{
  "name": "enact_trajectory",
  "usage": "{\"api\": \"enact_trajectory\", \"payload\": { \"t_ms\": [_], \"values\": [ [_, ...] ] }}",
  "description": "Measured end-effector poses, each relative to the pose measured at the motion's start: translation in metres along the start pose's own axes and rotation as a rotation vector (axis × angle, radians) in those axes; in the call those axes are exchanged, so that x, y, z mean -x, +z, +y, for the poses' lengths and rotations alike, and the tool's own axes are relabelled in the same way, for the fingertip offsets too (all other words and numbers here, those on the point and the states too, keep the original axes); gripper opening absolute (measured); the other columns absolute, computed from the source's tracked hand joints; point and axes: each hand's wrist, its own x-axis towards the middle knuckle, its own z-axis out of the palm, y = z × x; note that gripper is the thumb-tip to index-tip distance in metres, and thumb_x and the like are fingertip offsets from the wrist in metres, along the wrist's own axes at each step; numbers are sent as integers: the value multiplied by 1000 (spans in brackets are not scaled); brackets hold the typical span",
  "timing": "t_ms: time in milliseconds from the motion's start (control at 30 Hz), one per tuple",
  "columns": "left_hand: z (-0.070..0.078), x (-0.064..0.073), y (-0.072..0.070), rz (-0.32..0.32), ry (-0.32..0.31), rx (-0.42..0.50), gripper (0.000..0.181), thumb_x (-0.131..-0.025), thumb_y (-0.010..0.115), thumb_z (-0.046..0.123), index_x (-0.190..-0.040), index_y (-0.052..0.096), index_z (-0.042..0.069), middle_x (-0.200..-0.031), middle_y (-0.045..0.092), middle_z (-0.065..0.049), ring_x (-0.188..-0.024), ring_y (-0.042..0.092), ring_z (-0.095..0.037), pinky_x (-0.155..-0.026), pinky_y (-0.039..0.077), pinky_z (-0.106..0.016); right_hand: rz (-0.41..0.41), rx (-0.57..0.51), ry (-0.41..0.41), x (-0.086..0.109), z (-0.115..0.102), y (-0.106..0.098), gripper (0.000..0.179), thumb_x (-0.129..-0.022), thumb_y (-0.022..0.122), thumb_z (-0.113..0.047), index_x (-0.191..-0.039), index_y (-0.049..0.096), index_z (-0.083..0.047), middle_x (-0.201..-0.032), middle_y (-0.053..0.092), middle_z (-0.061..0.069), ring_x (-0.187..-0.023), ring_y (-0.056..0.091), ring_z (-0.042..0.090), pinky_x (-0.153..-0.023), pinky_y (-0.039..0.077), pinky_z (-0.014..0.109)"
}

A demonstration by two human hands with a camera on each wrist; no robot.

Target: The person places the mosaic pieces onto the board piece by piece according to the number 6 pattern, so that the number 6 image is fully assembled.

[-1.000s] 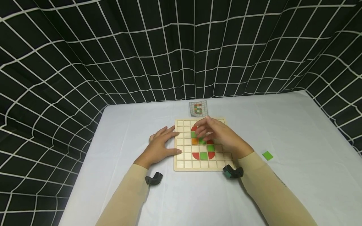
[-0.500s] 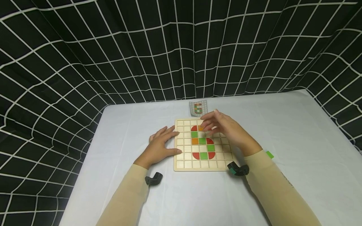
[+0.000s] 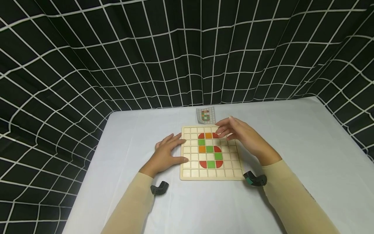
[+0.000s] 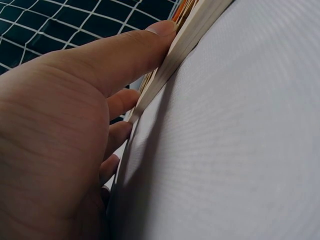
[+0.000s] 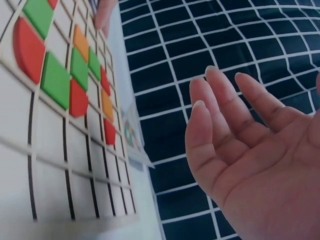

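Note:
A square wooden grid board (image 3: 191,174) lies on the table with several tiles seated in its cells: red rounded ones, green squares such as the middle one (image 3: 209,149), and two orange squares. Along the board's left edge rests my left hand (image 3: 166,152), thumb and fingers spread; in the left wrist view its thumb (image 4: 130,55) touches the rim. Over the upper right of the board hovers my right hand (image 3: 243,136), fingers loosely bent and holding nothing, close to the top right red tile (image 3: 215,135). The right wrist view shows its bare palm (image 5: 265,165).
Behind the board lies a small card (image 3: 205,115) printed with a gridded coloured pattern. A white cloth (image 3: 131,126) covers the table. Black curtain (image 3: 163,58) with white grid lines surrounds the back and sides.
My right hand has drawn back to the right, uncovering the upper orange and red tiles. The loose green tile on the table's right is now out of sight by the right arm. Left hand stays put.

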Motion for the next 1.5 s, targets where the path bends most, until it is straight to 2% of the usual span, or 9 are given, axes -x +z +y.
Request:
{"api": "enact_trajectory", "payload": {
  "t_ms": [333,500,1000,1233,1500],
  "values": [
    [0,2,1,-6,-18,4,79,-87,93,48,-156,62,25,-174,33,10,-163,15,-20,-123,11,-51,21,63,33,19,4,-18,57,-121,30,-43,-140,64,-1,-125,69,15,-112,68,36,-96,57,45],
    [1,2,2,2,-17,4,79,-86,93,48,-155,62,26,-174,34,10,-163,15,-19,-123,11,-51,45,85,33,31,9,-30,56,-121,30,-41,-141,63,0,-127,69,15,-112,69,34,-93,57,37],
    [-1,2,5,13,-26,-12,78,-86,93,49,-154,63,29,-174,34,12,-163,15,-19,-123,11,-52,88,151,52,59,24,-56,56,-122,30,-39,-142,61,3,-127,70,17,-111,69,32,-91,57,30],
    [-1,2,5,5,-27,-11,78,-86,92,50,-155,62,29,-174,33,11,-164,15,-20,-123,10,-51,93,203,91,75,41,-67,56,-122,31,-37,-144,59,6,-128,69,18,-111,66,31,-91,56,30],
    [-1,2,5,12,-26,-23,78,-86,92,49,-155,62,28,-174,34,10,-164,15,-20,-123,12,-52,118,182,153,89,71,-82,56,-122,31,-35,-145,55,11,-130,68,24,-109,67,25,-86,57,30]
  ]
}}
